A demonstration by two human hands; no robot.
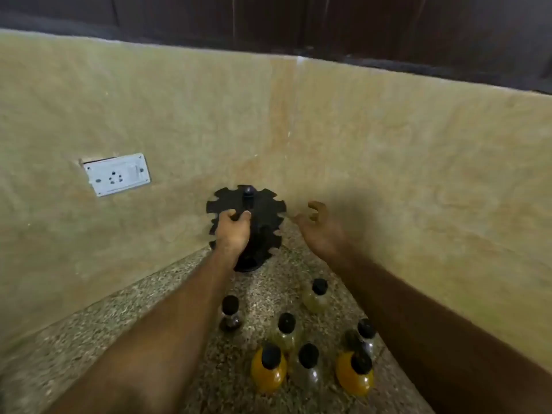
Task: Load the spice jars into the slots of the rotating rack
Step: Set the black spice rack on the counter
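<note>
A black rotating rack [263, 204] with notched tiers stands in the counter's far corner, and no jar shows in its visible slots. My left hand [234, 231] grips the rack's top tier at its near edge, fingers and thumb curled over it. Just right of the rack my right hand [318, 227] hovers with loosely curled fingers, holding nothing. Several black-capped spice jars stand on the counter nearer to me: two with orange contents [268, 370] [355, 376], pale ones [315, 297] [285, 333], a dark one [230, 316] and clear ones [309, 366] [363, 336].
The speckled granite counter [167, 300] narrows into a corner between two beige stone walls. A white wall socket [116, 174] sits on the left wall. Dark cabinets [298, 22] hang above.
</note>
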